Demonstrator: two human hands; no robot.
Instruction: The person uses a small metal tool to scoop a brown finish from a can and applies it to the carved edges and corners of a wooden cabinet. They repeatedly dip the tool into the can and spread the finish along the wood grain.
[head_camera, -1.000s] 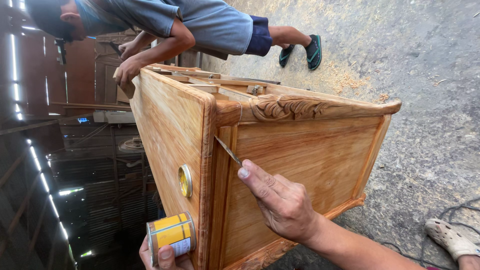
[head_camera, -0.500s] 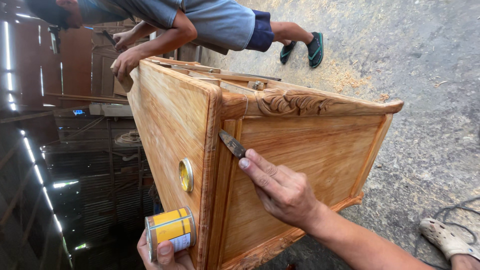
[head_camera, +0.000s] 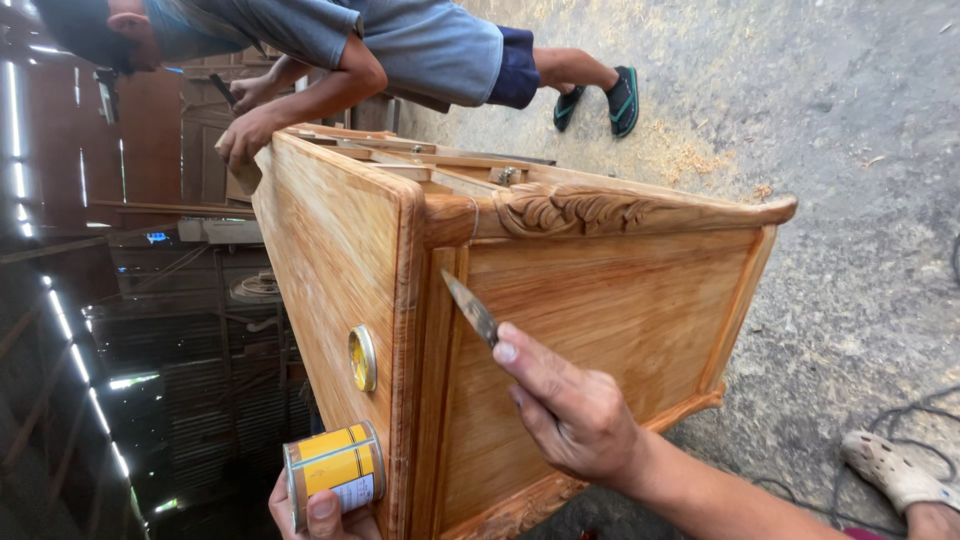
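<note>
A varnished wooden cabinet (head_camera: 610, 310) with a carved top rail stands before me; the picture is turned sideways. My right hand (head_camera: 570, 410) grips a thin putty knife (head_camera: 472, 308), its blade tip pressed against the cabinet's corner post. Low at the frame's edge, my left hand (head_camera: 320, 510) holds a small yellow tin can (head_camera: 335, 468) beside the cabinet. The can's yellow lid (head_camera: 362, 358) lies on the cabinet's flat face.
Another person in a grey shirt and blue shorts (head_camera: 400, 45) bends over the cabinet's far end, both hands at its edge. Sawdust lies on the concrete floor (head_camera: 850, 150). A pale shoe (head_camera: 895, 470) and a dark cable are at the right.
The knife tip has slid a little along the corner post. The view has shifted slightly; the can stays in my left hand.
</note>
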